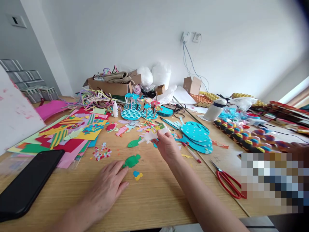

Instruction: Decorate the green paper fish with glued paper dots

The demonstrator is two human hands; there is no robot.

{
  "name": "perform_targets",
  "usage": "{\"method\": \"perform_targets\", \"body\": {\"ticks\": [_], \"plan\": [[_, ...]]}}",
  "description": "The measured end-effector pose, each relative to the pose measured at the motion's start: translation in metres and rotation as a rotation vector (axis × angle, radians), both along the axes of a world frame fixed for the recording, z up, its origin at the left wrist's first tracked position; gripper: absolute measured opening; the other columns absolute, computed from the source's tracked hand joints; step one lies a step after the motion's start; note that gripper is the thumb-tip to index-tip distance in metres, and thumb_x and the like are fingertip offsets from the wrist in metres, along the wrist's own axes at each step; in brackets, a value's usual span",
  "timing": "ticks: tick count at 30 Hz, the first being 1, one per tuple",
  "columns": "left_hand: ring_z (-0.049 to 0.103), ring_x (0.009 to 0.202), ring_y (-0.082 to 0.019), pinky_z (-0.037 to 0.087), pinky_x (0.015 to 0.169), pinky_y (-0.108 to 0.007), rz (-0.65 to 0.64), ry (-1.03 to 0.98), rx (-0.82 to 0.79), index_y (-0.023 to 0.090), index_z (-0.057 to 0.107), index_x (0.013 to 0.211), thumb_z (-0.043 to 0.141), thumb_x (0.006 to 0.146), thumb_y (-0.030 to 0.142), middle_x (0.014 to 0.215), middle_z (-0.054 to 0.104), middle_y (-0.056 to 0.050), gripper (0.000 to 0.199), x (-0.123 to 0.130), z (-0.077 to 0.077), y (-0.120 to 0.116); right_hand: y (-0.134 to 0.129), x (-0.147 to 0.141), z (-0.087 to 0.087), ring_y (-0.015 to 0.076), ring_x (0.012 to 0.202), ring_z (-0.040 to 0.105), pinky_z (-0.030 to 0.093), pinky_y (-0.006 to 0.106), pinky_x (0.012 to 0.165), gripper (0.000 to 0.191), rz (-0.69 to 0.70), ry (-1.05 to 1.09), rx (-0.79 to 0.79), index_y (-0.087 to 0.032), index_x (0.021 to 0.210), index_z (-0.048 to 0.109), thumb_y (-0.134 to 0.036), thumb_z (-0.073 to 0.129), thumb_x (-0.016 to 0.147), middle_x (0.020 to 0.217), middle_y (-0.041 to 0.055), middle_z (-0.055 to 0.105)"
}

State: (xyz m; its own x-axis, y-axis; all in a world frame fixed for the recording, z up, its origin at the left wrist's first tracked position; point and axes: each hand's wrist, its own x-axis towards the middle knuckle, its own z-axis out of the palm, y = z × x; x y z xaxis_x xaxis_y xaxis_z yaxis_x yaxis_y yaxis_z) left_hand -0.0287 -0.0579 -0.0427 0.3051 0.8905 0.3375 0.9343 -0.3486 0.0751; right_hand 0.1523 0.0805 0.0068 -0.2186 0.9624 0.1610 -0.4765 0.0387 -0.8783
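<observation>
My left hand [109, 180] lies flat on the wooden table with its fingers stretched out. Its fingertips reach the edge of a green paper fish [132, 160]. Raised a little above the table, my right hand [166, 145] pinches a white paper piece [149, 136] with an uneven edge and some yellow and green on it. Behind the first fish is a second green paper fish [134, 142], partly near the white paper. Small blue and yellow paper dots [137, 175] lie to the right of my left fingers. A heap of red, white and lilac bits [101, 152] sits to the left.
A black phone [29, 183] and stacked coloured paper [72, 141] are at left. Blue scalloped discs [196, 135], red-handled scissors [228, 180] and a long thin stick [238, 203] lie at right. Behind stand a glue bottle [115, 109], blue paper models [130, 112] and a cardboard box [108, 87].
</observation>
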Motion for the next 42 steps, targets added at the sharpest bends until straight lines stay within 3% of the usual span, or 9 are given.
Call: {"method": "perform_targets", "body": {"ticks": [5,8,15,20,23,29,33,36,42], "plan": [[0.059,0.098,-0.024,0.049,0.084,-0.039,-0.062,-0.043,0.025,0.021,0.057,0.109,0.053,0.077,0.023,0.109,0.063,-0.007,0.033,-0.013,-0.004,0.006,0.005,0.003,0.001,0.0093,0.06,0.06,0.05,0.019,0.054,0.028,0.07,0.156,-0.222,-0.021,0.074,0.056,-0.031,0.075,0.057,0.072,-0.0038,0.066],[0.058,0.101,-0.024,0.047,0.088,-0.04,-0.06,-0.226,0.019,0.023,0.054,0.113,0.052,0.078,0.025,0.111,0.063,-0.007,0.034,-0.018,-0.005,0.008,0.003,0.003,0.005,0.0101,0.061,0.062,0.051,0.02,0.058,0.028,0.128,0.224,-0.264,-0.02,0.076,0.056,-0.026,0.076,0.057,0.073,-0.0031,0.067],[0.044,0.118,-0.025,0.044,0.091,-0.038,0.011,-1.301,-0.37,0.025,0.045,0.123,0.053,0.079,0.04,0.131,0.048,-0.008,0.047,0.034,0.038,0.021,-0.036,-0.016,0.021,0.0121,0.067,0.064,0.052,0.024,0.066,0.032,0.226,0.322,-0.287,-0.02,0.083,0.05,-0.022,0.073,0.061,0.077,-0.0016,0.067],[0.045,0.116,-0.023,0.033,0.099,-0.037,-0.039,-1.786,-0.228,0.024,0.054,0.111,0.056,0.078,0.04,0.119,0.058,-0.004,0.037,0.063,0.058,0.038,-0.062,-0.027,0.015,0.0122,0.07,0.06,0.048,0.024,0.066,0.031,0.258,0.291,-0.305,-0.019,0.08,0.053,-0.027,0.075,0.059,0.077,-0.0014,0.064],[0.052,0.107,-0.024,0.039,0.092,-0.035,-0.052,-1.819,-0.232,0.021,0.059,0.102,0.061,0.074,0.038,0.107,0.064,-0.005,0.033,0.06,0.06,0.046,-0.057,-0.02,0.011,0.01,0.066,0.055,0.044,0.023,0.064,0.029,0.245,0.009,-0.192,-0.018,0.075,0.055,-0.034,0.073,0.06,0.071,-0.0028,0.059],[0.055,0.102,-0.023,0.042,0.087,-0.034,-0.111,-1.782,-0.246,0.019,0.056,0.104,0.062,0.073,0.035,0.105,0.064,-0.005,0.035,0.06,0.07,0.061,-0.035,-0.01,0.026,0.011,0.061,0.047,0.037,0.022,0.056,0.033,0.064,-0.848,0.365,-0.018,0.082,0.06,-0.038,0.071,0.059,0.07,-0.0024,0.057],[0.046,0.114,-0.023,0.035,0.096,-0.035,-0.04,-1.618,-0.224,0.021,0.053,0.111,0.058,0.076,0.038,0.119,0.056,-0.007,0.04,0.059,0.079,0.068,-0.001,-0.003,0.033,0.0136,0.073,0.052,0.039,0.024,0.065,0.026,-0.014,-0.957,0.575,-0.018,0.081,0.063,-0.037,0.068,0.064,0.082,0.0004,0.061],[0.046,0.115,-0.022,0.039,0.093,-0.035,0.099,-1.459,-0.272,0.025,0.05,0.115,0.056,0.076,0.04,0.127,0.05,-0.006,0.042,0.042,0.079,0.062,0.046,0.014,0.029,0.0136,0.066,0.054,0.039,0.023,0.058,0.028,-0.126,-1.025,0.476,-0.017,0.085,0.063,-0.036,0.066,0.065,0.072,-0.0008,0.062],[0.063,0.089,-0.02,0.052,0.075,-0.026,-0.005,-1.155,-0.39,0.028,0.062,0.093,0.055,0.074,0.043,0.095,0.069,-0.001,0.026,0.001,0.046,0.041,0.139,0.052,0.011,0.014,0.062,0.055,0.036,0.022,0.053,0.024,-0.374,-1.244,0.332,-0.017,0.083,0.062,-0.032,0.063,0.065,0.071,0.0,0.064]]}}
